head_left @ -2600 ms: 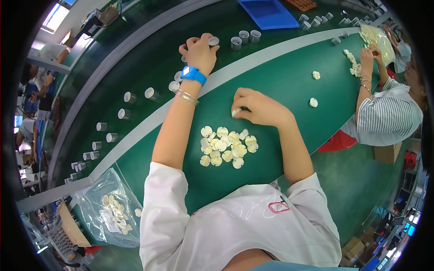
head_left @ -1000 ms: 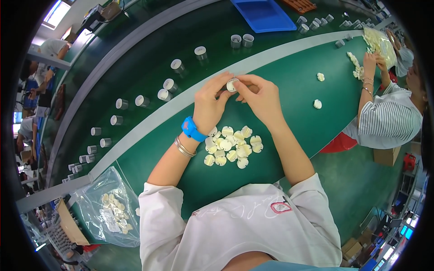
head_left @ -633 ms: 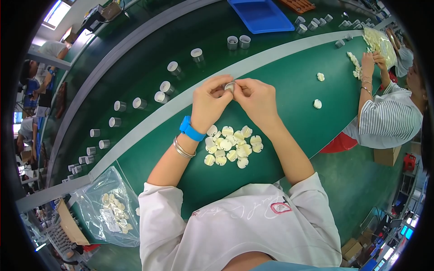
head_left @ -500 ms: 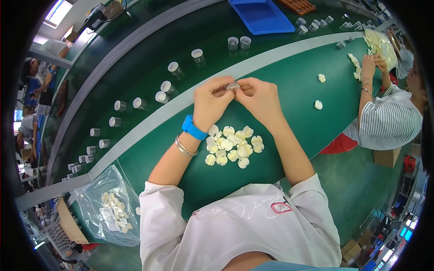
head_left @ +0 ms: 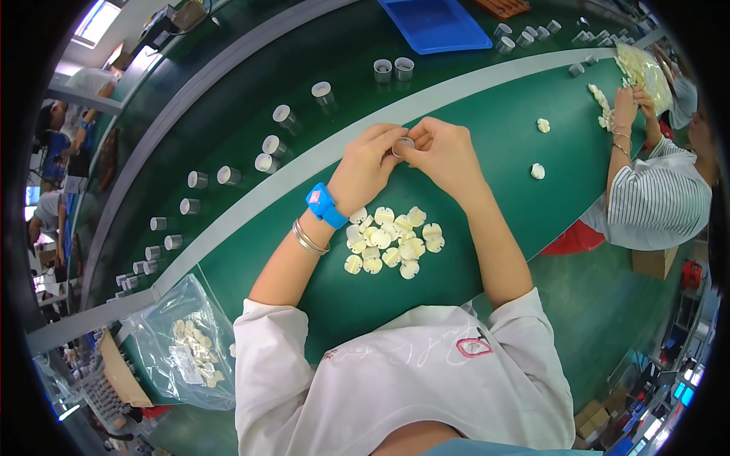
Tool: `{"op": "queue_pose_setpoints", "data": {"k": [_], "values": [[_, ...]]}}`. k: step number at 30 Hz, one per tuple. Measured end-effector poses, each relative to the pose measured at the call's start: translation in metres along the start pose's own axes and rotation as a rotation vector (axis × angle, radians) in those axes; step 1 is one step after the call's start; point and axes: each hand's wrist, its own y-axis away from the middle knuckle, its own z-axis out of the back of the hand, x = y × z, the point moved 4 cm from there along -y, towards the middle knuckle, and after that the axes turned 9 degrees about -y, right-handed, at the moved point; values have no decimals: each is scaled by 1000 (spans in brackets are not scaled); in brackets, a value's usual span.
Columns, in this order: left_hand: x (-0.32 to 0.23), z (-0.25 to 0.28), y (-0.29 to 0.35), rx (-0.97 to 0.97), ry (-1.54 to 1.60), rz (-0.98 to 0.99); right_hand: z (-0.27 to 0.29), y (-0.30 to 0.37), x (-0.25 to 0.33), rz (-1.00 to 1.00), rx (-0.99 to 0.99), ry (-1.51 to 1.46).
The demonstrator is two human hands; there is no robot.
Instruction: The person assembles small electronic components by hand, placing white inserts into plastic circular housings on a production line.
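Observation:
My left hand and my right hand meet over the far edge of the green table. Between them they grip a small silver metal cup; its round rim shows, while the fingers cover most of its side. The right thumb lies over the cup's opening, and whatever is inside is too hidden to make out. Closer to my body, between my forearms, lies a loose pile of cream-coloured round notched discs. Neither hand touches these.
Beyond a grey rail, similar silver cups stand along a green conveyor. A blue tray sits farther back. At left lies a clear plastic bag with more discs. A co-worker's hands work at far right.
Both hands, still around the metal cup, have shifted slightly right, and the right thumb now reaches across its opening. The cups on the conveyor appear slightly farther left.

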Motion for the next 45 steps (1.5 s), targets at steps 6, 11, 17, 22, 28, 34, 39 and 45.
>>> {"op": "queue_pose_setpoints", "data": {"k": [6, 11, 17, 22, 28, 34, 39, 45], "values": [[15, 33, -34, -327, -229, -11, 25, 2, -1, -40, -81, -187], [86, 52, -76, -305, -543, 208, 15, 13, -2, 131, 590, 19], [118, 37, -92, -82, -861, 407, -2, 29, -5, 210, 834, 188], [113, 38, -86, -3, -893, 473, -8, 30, -13, 265, 845, 306], [85, 46, -72, -259, -817, 254, 2, 16, -11, 79, 654, 22], [70, 24, -77, -264, -946, 40, 7, 6, -4, 67, 282, -54], [70, 24, -79, -87, -932, 193, 16, 4, 1, 402, 127, 88], [42, 30, -37, -82, 613, 356, 19, 1, -13, 40, 53, -377]]}}
